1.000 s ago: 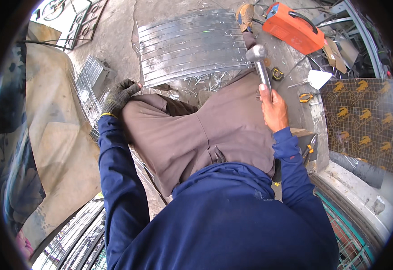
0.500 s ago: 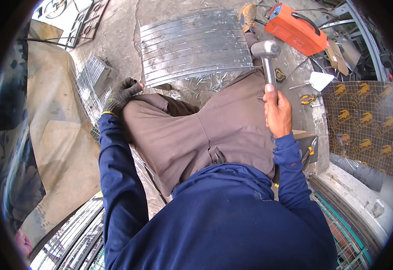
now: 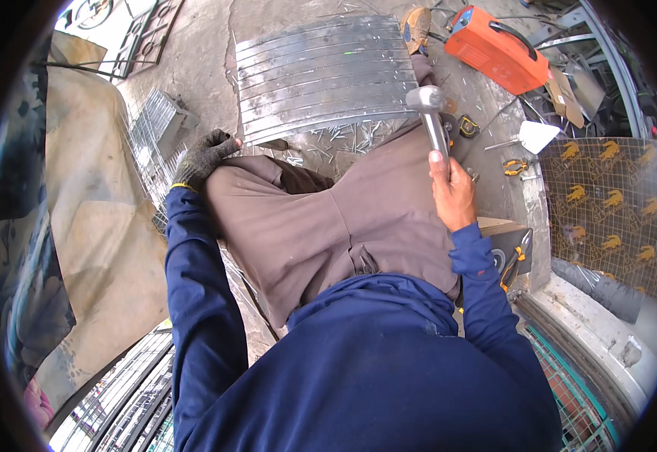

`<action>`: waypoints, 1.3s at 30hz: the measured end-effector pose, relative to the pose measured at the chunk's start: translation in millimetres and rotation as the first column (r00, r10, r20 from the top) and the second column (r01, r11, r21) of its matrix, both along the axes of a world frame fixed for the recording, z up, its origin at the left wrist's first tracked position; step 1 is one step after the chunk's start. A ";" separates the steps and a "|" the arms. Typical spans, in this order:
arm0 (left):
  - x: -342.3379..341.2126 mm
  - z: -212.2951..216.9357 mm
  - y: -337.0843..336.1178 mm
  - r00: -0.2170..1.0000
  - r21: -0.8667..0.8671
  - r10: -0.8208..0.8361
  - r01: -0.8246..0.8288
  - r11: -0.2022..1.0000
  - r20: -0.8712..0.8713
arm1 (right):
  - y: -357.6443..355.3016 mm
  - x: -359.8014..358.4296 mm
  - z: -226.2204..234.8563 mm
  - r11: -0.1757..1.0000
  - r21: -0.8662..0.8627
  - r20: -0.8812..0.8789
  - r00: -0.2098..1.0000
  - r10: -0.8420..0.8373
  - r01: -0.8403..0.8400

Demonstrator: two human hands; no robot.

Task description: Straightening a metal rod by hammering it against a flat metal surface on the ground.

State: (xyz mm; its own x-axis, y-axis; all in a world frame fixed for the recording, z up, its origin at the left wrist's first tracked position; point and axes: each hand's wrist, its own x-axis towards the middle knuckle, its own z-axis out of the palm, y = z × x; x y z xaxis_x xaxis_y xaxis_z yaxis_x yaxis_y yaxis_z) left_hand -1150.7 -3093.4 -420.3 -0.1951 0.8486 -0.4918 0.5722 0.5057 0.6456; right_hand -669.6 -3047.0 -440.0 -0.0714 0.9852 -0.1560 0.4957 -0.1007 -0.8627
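My bare right hand is wrapped round the metal handle of a hammer, held up over my right thigh with its head at the top. My left hand, in a dark knitted glove, rests at my left knee. Its fingers are curled, with the bare tips near the close left corner of a panel of silvery metal bars lying side by side on the ground. Whatever those fingertips may hold is too small to tell. Loose nail-like metal pieces are scattered between the panel and my legs.
An orange machine with a black handle stands at the far right. Nearby lie a tape measure, orange-handled pliers and a patterned board. Stacked metal pieces and a stained sheet are on the left.
My right hand and the hammer have moved a little left, and the hammer head has come slightly lower and nearer. My left hand has stayed at the knee.
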 end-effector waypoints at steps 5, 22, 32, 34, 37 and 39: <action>-11.7 -10.1 -6.3 0.999 -0.054 0.035 -0.035 0.998 -0.010 | 5.8 -21.0 43.7 0.966 -0.255 0.127 0.988 0.085 -0.050; -3.8 -0.8 -4.5 0.999 -0.054 0.035 -0.033 0.998 0.032 | 3.4 -25.8 46.0 0.991 -0.129 0.101 0.993 0.058 -0.045; -7.0 -5.2 -1.9 0.999 -0.095 0.028 -0.024 0.995 0.037 | 0.1 -30.5 23.3 0.974 -0.223 0.126 0.989 0.077 -0.048; -6.2 -4.2 -2.1 0.999 -0.127 0.032 -0.032 0.991 -0.002 | -2.8 -30.1 24.2 0.982 -0.186 0.078 0.996 0.050 -0.034; 2.4 2.6 2.8 1.000 -0.063 0.016 -0.017 0.998 -0.021 | -5.6 -23.6 21.1 0.986 -0.162 0.065 0.997 0.036 -0.025; -1.9 -3.6 -0.3 0.999 -0.093 0.040 -0.041 0.995 -0.017 | -3.0 -25.0 21.5 0.986 -0.163 0.094 0.994 0.057 -0.041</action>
